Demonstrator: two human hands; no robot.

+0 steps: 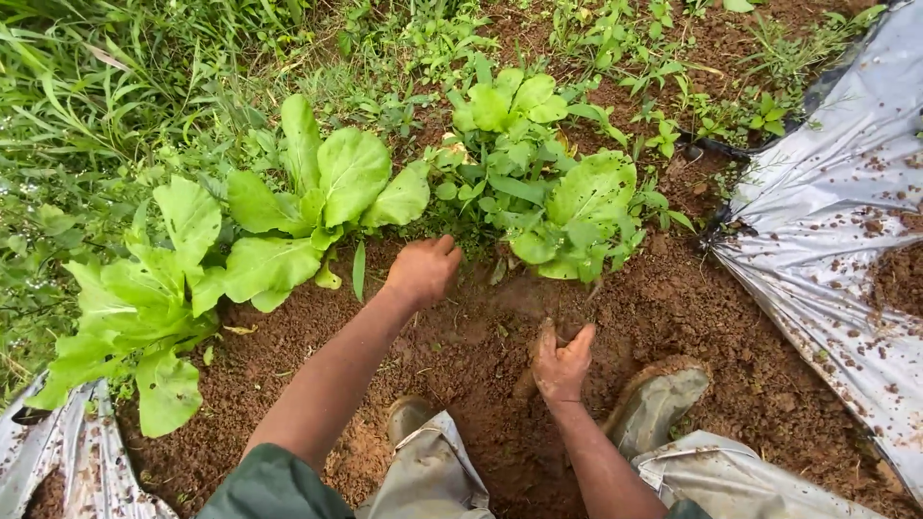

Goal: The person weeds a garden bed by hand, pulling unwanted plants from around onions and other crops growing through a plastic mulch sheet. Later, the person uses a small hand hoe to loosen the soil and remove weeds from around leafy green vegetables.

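This is an outdoor vegetable plot on a farm or in a garden. Bare reddish-brown soil [461, 336] forms a planting bed, with a row of broad-leaved green lettuce-like plants [317, 192] growing along it. Silver plastic mulch sheeting [846, 192], spattered with dirt, lies on the right and at the lower left. Wild grass and weeds [87, 86] crowd the far edge, and mud-caked rubber boots [659, 399] stand in the soil.

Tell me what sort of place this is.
Likely an outdoor vegetable bed: leafy green plants grow in bare reddish soil, silver plastic sheeting lies alongside, and both hands work at ground level among weeds.
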